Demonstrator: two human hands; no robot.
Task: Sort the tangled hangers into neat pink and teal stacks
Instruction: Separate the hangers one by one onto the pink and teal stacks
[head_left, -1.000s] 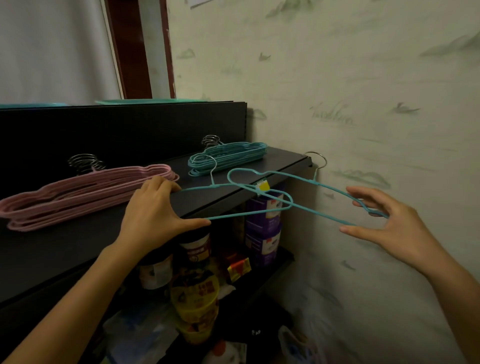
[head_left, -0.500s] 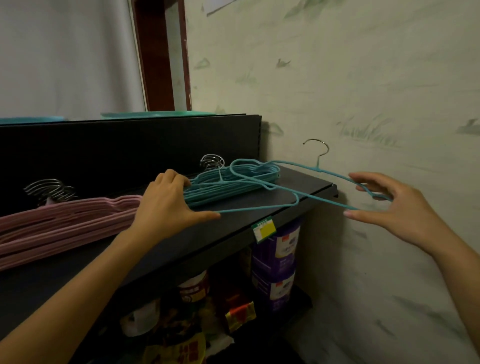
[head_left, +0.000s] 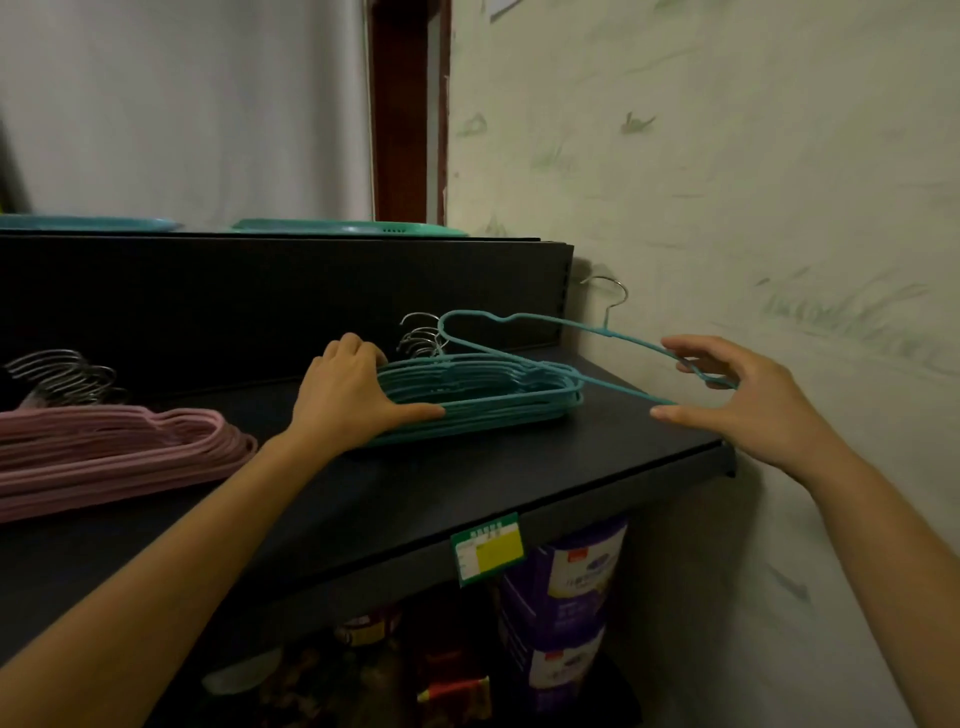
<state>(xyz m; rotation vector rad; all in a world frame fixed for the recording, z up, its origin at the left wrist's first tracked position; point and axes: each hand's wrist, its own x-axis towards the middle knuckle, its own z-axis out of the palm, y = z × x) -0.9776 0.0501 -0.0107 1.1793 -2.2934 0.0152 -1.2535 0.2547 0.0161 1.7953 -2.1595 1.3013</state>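
On the shelf (head_left: 467, 467), left hand (head_left: 348, 395) clasps the teal stack (head_left: 493, 400); right hand (head_left: 748, 400) holds a hanger (head_left: 571, 323) tilted over it; pink stack (head_left: 130, 441) alongside.

Dim, soft indoor light falls mostly on the pale green-streaked wall (head_left: 727, 156) at right and the white curtain (head_left: 182, 104) far left. The matte black shelf (head_left: 467, 483) stays dark, muting the stack of teal wire hangers (head_left: 493, 400). The purple tins (head_left: 571, 571) beneath sit in deep shadow. Wall streaks at right smear with blur, and straight lines bow near the edges.
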